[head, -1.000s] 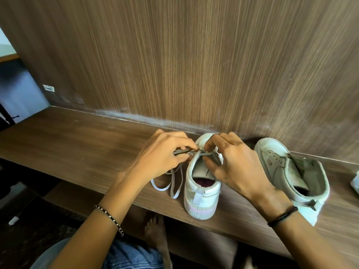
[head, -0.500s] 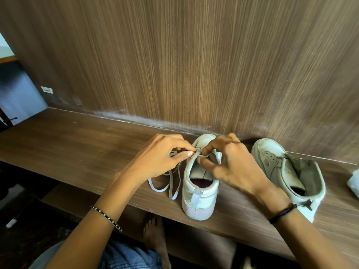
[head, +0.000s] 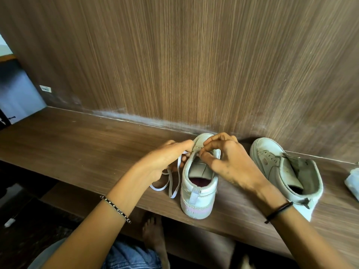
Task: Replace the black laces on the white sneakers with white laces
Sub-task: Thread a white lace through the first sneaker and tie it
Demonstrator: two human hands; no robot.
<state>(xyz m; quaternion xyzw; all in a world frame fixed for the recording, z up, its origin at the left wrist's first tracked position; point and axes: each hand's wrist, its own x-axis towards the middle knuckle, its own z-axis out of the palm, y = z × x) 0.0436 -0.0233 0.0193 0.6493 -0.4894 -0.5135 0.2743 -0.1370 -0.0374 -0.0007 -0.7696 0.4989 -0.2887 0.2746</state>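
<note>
- Presently the white leather sneaker stands heel-toward-the-person on the long brown wooden shelf, with its toe against the wood-grain wall panel.
- The left hand grasps the white flat lace beside the sneaker's left eyelet row. The slack hangs under it in loose loops on the shelf.
- The right hand is curled over the eyelet edge with its fingertips nipped together. Whether they hold the lace tip or the flap is hidden, so I cannot tell.
- The step looks like threading a forward eyelet. To do it well, I would keep the lace flat and untwisted and steady the flap with the right thumb. Then draw the slack through evenly so both ends stay matched.
- No black lace shows anywhere in view.
- A second white sneaker lies well to the right with its tongue flopped open. It looks unlaced, so I judge the job under halfway.
- A pale crumpled thing sits at the shelf's right edge, too cut off to identify.
- Both hands cover the eyelets, so hole alignment must go by feel. The trailing loops near the shelf's front edge could snag or slip off.
</note>
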